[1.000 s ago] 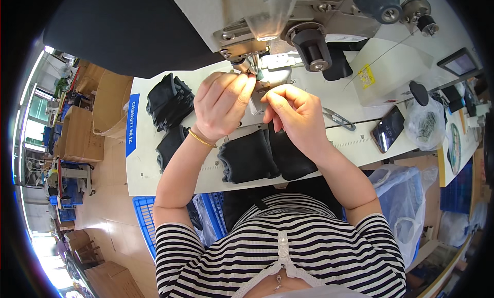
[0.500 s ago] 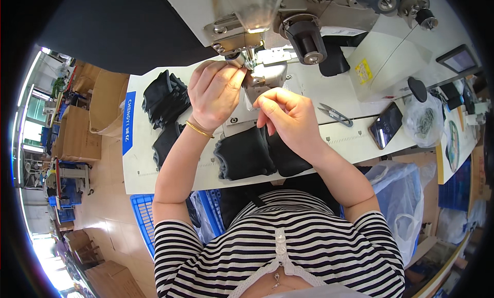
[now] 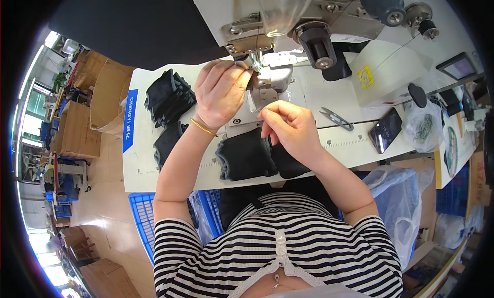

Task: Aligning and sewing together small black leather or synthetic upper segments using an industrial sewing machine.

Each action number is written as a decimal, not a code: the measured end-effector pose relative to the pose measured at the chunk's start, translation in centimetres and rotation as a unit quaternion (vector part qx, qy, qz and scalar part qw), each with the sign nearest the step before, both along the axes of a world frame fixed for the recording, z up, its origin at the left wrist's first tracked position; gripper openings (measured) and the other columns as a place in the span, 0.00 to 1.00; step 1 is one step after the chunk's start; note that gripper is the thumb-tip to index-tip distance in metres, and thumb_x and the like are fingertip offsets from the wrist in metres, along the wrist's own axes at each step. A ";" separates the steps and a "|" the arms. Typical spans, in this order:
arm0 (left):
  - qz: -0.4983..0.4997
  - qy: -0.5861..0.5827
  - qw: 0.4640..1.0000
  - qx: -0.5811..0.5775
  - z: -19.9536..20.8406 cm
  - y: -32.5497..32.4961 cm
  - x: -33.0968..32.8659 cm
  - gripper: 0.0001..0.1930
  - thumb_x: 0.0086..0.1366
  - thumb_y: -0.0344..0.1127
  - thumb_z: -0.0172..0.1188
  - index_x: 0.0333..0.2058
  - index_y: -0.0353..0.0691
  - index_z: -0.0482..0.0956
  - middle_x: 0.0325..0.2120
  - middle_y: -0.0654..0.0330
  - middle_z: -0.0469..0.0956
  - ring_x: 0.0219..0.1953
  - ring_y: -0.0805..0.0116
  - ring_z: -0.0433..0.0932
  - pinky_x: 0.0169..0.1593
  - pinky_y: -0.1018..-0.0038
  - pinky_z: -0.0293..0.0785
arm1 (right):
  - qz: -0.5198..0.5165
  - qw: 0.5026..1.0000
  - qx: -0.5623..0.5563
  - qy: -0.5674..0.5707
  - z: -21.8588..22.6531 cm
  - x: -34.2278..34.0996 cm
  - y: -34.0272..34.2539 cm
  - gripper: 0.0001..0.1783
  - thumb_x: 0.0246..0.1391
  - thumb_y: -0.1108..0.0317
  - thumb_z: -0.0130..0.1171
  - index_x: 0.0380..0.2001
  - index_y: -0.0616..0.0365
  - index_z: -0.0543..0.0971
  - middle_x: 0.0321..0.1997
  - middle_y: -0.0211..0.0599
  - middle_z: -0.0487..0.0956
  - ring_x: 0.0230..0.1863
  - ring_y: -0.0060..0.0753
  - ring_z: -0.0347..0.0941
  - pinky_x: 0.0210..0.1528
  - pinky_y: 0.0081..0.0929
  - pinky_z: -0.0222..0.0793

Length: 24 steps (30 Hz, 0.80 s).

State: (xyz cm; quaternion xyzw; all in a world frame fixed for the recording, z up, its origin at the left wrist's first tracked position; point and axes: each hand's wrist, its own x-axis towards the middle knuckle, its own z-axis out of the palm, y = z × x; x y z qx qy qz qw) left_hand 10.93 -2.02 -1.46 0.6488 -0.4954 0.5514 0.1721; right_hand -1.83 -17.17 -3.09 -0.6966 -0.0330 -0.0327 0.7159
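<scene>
My left hand (image 3: pixel 222 92) is raised to the needle area of a sewing machine (image 3: pixel 265 79), its fingers closed together right beside the metal parts. Whatever lies between those fingertips is hidden. Lower and to the right, my right hand (image 3: pixel 290 130) is curled in a pinch just in front of the machine's narrow arm, and I cannot make out anything in it. Beneath the hands, a stack of folded black fabric pieces (image 3: pixel 247 156) lies near the table's front edge. Another black piece (image 3: pixel 289 161) is next to it, partly covered by my right hand.
More black fabric pieces (image 3: pixel 169 97) are piled at the left of the white table (image 3: pixel 206 178). Thread snips (image 3: pixel 337 119) and a phone (image 3: pixel 386 130) lie to the right, near a clear plastic bag (image 3: pixel 422 124). A blue basket (image 3: pixel 141 215) stands below the table's left front.
The machine and the table's far part sit slightly farther right in the picture. My left hand stays at the needle area, and my right hand keeps its pinch almost in place.
</scene>
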 end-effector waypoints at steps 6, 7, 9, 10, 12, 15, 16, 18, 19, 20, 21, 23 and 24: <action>-0.001 -0.011 1.000 0.002 0.3 0.0 -0.1 0.11 0.43 0.27 0.70 0.29 0.39 0.83 0.30 0.65 0.79 0.35 0.67 0.79 0.42 0.69 0.76 | -0.049 0.998 -0.043 -0.026 -1.4 -1.3 -1.6 0.10 0.61 0.69 0.54 0.32 0.64 0.80 0.20 0.31 0.79 0.19 0.15 0.71 0.22 0.16 0.65; 0.001 -0.017 1.000 0.004 0.4 0.0 -0.2 0.11 0.43 0.27 0.70 0.29 0.39 0.82 0.30 0.65 0.79 0.34 0.67 0.79 0.42 0.69 0.76 | -0.075 0.995 -0.058 -0.036 -1.8 -1.6 -2.1 0.09 0.61 0.69 0.56 0.32 0.64 0.80 0.21 0.32 0.79 0.19 0.17 0.72 0.22 0.17 0.65; -0.008 -0.004 1.000 0.002 0.2 0.0 -0.2 0.13 0.43 0.27 0.70 0.31 0.38 0.82 0.32 0.64 0.79 0.35 0.66 0.79 0.44 0.68 0.75 | -0.119 0.981 -0.138 -0.073 -3.0 -1.8 -3.9 0.07 0.58 0.70 0.58 0.33 0.64 0.80 0.25 0.34 0.80 0.24 0.22 0.74 0.27 0.21 0.67; -0.016 0.009 1.000 0.000 0.0 0.0 -0.2 0.15 0.44 0.26 0.70 0.34 0.38 0.81 0.33 0.63 0.79 0.36 0.65 0.78 0.46 0.66 0.74 | -0.160 0.957 -0.217 -0.108 -3.7 -2.0 -5.0 0.07 0.55 0.71 0.61 0.35 0.63 0.80 0.29 0.36 0.80 0.29 0.27 0.76 0.32 0.25 0.70; 0.012 0.081 0.996 -0.035 -0.6 0.0 -0.9 0.16 0.44 0.25 0.70 0.35 0.36 0.80 0.35 0.59 0.78 0.38 0.60 0.78 0.46 0.65 0.73 | -0.199 0.900 -0.350 -0.165 -4.9 -2.6 -7.3 0.10 0.51 0.71 0.64 0.37 0.63 0.80 0.34 0.38 0.79 0.35 0.33 0.75 0.39 0.30 0.69; 0.038 0.220 0.972 -0.080 -1.5 -0.2 -1.0 0.18 0.45 0.23 0.69 0.38 0.34 0.78 0.38 0.54 0.77 0.41 0.52 0.76 0.47 0.64 0.71 | -0.244 0.802 -0.512 -0.189 -6.4 -4.2 -10.3 0.17 0.45 0.72 0.68 0.41 0.62 0.79 0.41 0.40 0.76 0.44 0.42 0.72 0.48 0.38 0.67; 0.038 0.286 0.953 -0.092 -1.7 -0.1 -1.0 0.19 0.46 0.23 0.69 0.39 0.34 0.77 0.38 0.52 0.76 0.41 0.49 0.75 0.47 0.64 0.70 | -0.253 0.781 -0.548 -0.158 -6.8 -4.9 -11.0 0.21 0.42 0.72 0.69 0.43 0.62 0.79 0.44 0.40 0.74 0.47 0.45 0.70 0.51 0.40 0.65; 0.040 0.285 0.955 -0.069 -1.6 -0.2 -0.6 0.16 0.49 0.22 0.65 0.39 0.34 0.78 0.37 0.51 0.75 0.39 0.49 0.75 0.43 0.65 0.71 | -0.243 0.782 -0.552 -0.158 -8.0 -5.7 -12.4 0.22 0.43 0.73 0.69 0.44 0.63 0.78 0.43 0.41 0.74 0.46 0.45 0.71 0.48 0.38 0.67; 0.014 0.338 0.939 -0.065 -1.8 -0.1 -0.3 0.14 0.50 0.22 0.64 0.38 0.34 0.79 0.36 0.51 0.75 0.37 0.50 0.75 0.40 0.66 0.71 | -0.217 0.788 -0.552 -0.163 -8.7 -5.9 -13.0 0.21 0.43 0.74 0.68 0.44 0.63 0.78 0.42 0.41 0.74 0.45 0.45 0.71 0.46 0.37 0.68; -0.015 0.389 0.919 -0.060 -1.7 -0.3 0.0 0.13 0.50 0.21 0.62 0.37 0.35 0.80 0.35 0.51 0.75 0.36 0.52 0.75 0.37 0.67 0.71 | -0.193 0.794 -0.552 -0.167 -9.1 -6.0 -13.3 0.20 0.44 0.76 0.67 0.44 0.64 0.78 0.41 0.41 0.74 0.43 0.45 0.71 0.45 0.36 0.68; -0.030 0.348 0.935 -0.060 -1.3 -0.5 0.4 0.10 0.55 0.23 0.58 0.37 0.36 0.81 0.30 0.53 0.76 0.30 0.62 0.75 0.32 0.71 0.70 | -0.193 0.793 -0.553 -0.167 -9.4 -5.9 -13.5 0.20 0.44 0.76 0.67 0.44 0.64 0.78 0.41 0.41 0.74 0.43 0.45 0.71 0.45 0.36 0.68; 0.045 0.525 0.847 -0.074 0.4 0.1 -0.4 0.10 0.56 0.24 0.56 0.36 0.36 0.82 0.28 0.53 0.78 0.29 0.61 0.77 0.34 0.70 0.71 | -0.187 0.779 -0.552 -0.232 -9.8 -5.7 -14.2 0.18 0.46 0.79 0.64 0.43 0.64 0.78 0.39 0.42 0.74 0.39 0.45 0.72 0.40 0.35 0.70; 0.121 0.676 0.722 -0.086 1.4 0.8 -0.7 0.10 0.57 0.25 0.53 0.36 0.35 0.82 0.26 0.53 0.80 0.29 0.61 0.79 0.35 0.70 0.73 | -0.187 0.779 -0.552 -0.233 -10.1 -5.6 -14.5 0.18 0.46 0.79 0.64 0.43 0.64 0.78 0.39 0.42 0.74 0.39 0.45 0.72 0.40 0.35 0.70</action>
